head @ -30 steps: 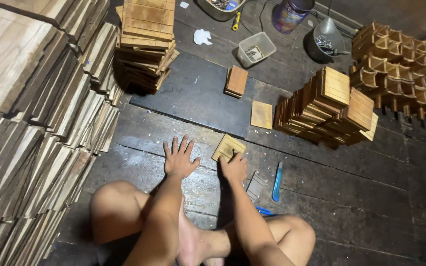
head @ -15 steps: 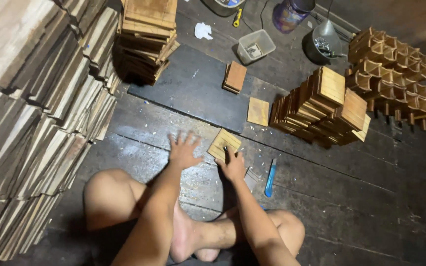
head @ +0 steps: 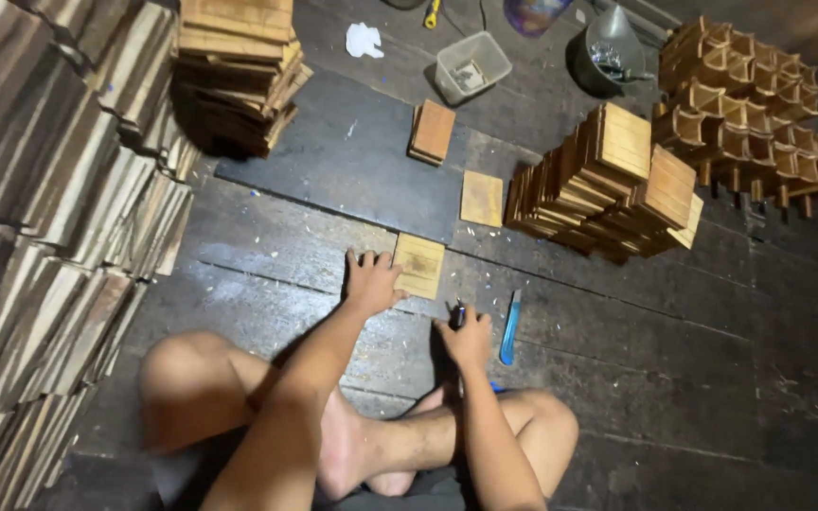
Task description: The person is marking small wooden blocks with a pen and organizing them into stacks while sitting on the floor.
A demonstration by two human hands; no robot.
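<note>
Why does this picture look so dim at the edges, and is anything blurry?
Head view: light falls mainly on the middle, around the wooden tile by the left hand; corners fade dark. The wood stacks at left look smeared and stretched; the right hand stays fairly sharp.

My right hand (head: 469, 338) closes on a small dark tool too tiny to identify. The plank stacks (head: 40, 237) run off the left edge, and the bucket's (head: 608, 47) contents blur.

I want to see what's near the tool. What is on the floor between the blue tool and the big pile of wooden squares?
Head view: only bare dark floorboards between the blue tool and the pile of wooden squares.
</note>
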